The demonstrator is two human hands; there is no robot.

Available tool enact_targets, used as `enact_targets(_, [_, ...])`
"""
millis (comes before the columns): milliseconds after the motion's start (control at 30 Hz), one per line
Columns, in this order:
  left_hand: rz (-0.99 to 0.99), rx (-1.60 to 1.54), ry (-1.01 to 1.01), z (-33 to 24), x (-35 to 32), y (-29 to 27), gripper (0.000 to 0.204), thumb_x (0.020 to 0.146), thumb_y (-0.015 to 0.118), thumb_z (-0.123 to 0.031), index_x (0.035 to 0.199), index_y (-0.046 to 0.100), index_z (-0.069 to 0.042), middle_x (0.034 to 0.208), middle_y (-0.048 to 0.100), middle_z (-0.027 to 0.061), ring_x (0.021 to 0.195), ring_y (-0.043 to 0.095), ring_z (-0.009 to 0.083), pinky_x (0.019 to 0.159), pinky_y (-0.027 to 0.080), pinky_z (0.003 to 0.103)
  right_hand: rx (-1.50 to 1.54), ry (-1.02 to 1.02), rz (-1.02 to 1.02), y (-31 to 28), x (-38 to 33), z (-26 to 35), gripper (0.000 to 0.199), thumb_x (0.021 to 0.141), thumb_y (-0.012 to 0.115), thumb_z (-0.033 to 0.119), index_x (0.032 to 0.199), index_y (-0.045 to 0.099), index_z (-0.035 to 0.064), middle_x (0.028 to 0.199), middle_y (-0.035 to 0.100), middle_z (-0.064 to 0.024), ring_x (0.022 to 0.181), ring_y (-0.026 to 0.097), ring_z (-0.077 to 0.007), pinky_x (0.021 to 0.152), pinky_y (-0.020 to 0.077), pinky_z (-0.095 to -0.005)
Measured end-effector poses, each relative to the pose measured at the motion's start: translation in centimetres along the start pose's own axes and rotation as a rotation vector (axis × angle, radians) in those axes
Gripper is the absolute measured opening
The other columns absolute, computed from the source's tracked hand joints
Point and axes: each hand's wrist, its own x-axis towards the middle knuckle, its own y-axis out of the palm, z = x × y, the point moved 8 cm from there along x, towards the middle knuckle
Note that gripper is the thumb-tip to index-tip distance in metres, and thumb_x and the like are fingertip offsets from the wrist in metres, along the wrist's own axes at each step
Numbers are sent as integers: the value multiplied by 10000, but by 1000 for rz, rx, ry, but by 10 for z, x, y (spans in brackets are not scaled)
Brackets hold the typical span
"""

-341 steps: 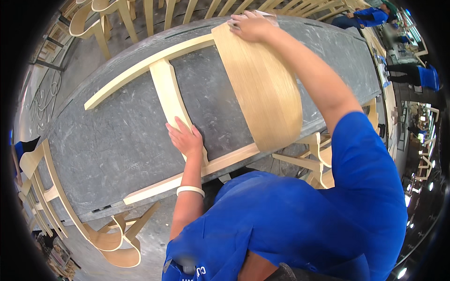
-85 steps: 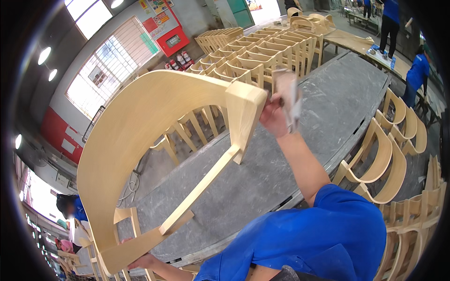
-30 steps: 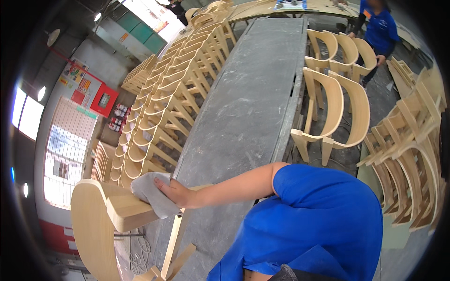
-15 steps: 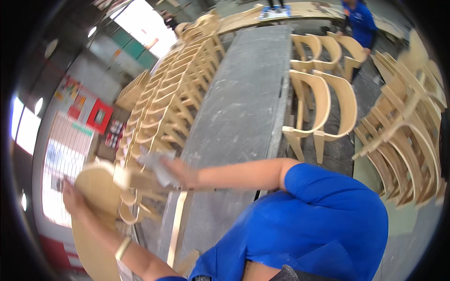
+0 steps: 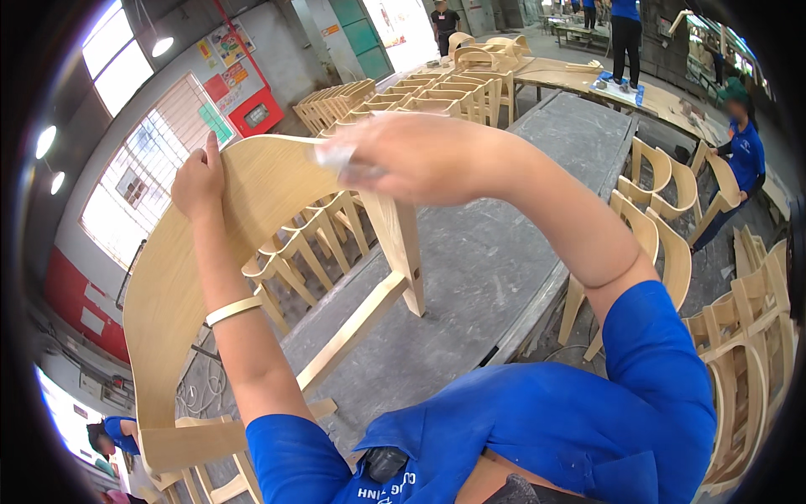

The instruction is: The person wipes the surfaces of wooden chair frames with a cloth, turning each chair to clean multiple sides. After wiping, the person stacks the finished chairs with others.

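Probably stiff and light, the chair frame (image 5: 252,189) suits my left hand (image 5: 199,178) clasping its rim — right hand (image 5: 416,160) gripping a pale pad (image 5: 336,157).

Chair frame (image 5: 172,294) set up at the near end of the worktable (image 5: 478,260), one leg end against the tabletop. Left hand (image 5: 200,178) at the frame's upper edge; right hand (image 5: 411,160) to its right, over the corner above that leg. Left of the table, beyond the frame: rows of chairs (image 5: 453,99). Window (image 5: 164,147) behind these, farther left; wall cabinet (image 5: 254,116) right of window. Crosswise bench (image 5: 562,76) past table's far end. Right of table: more frames (image 5: 678,260), a co-worker (image 5: 745,151) behind them, stacked parts (image 5: 751,353) nearer.
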Motion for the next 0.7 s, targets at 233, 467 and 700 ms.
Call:
enact_targets(233, [46, -6, -44, 9, 15, 28, 665, 939, 303, -629, 800, 706, -119, 818, 701, 117, 799, 667, 309, 678, 501, 427, -232, 60, 213, 13, -5, -2, 370, 978, 473, 288, 1232, 572, 37, 1170, 611, -157, 1116, 549, -346, 978, 414, -430])
enact_targets(467, [26, -8, -20, 9, 16, 29, 645, 946, 308, -597, 831, 709, -106, 861, 709, 116, 823, 669, 319, 720, 503, 444, -289, 244, 382, 30, 11, -12, 366, 980, 468, 311, 1218, 587, 59, 1181, 612, -132, 1159, 523, -307, 1027, 362, -463])
enact_targets(700, [-1, -19, -54, 10, 21, 37, 631, 934, 332, -592, 828, 721, -106, 871, 704, 161, 837, 673, 344, 742, 508, 455, -213, 225, 88, 16, -5, -18, 402, 979, 469, 312, 1248, 569, 31, 1279, 573, -179, 1226, 491, -363, 1078, 318, -461])
